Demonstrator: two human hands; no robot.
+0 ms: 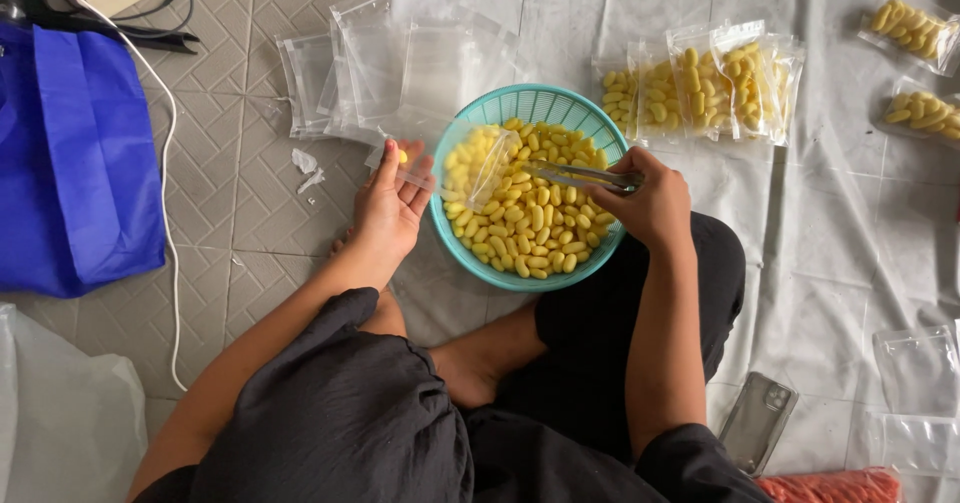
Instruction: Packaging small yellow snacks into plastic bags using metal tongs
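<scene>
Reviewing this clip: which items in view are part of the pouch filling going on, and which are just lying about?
In use:
- left hand holding a clear pouch
- right hand with metal tongs
- teal basket of yellow pieces
- empty pouches
- filled pouches

Lying about:
- blue bag
- white cable
- phone
- red packet

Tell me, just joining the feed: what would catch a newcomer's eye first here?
The teal basket heaped with small yellow oval pieces at centre. Over it, the left hand holds a clear pouch open while the right hand works metal tongs. Filled pouches lie behind on the sheet, and a blue bag sits far left.
</scene>
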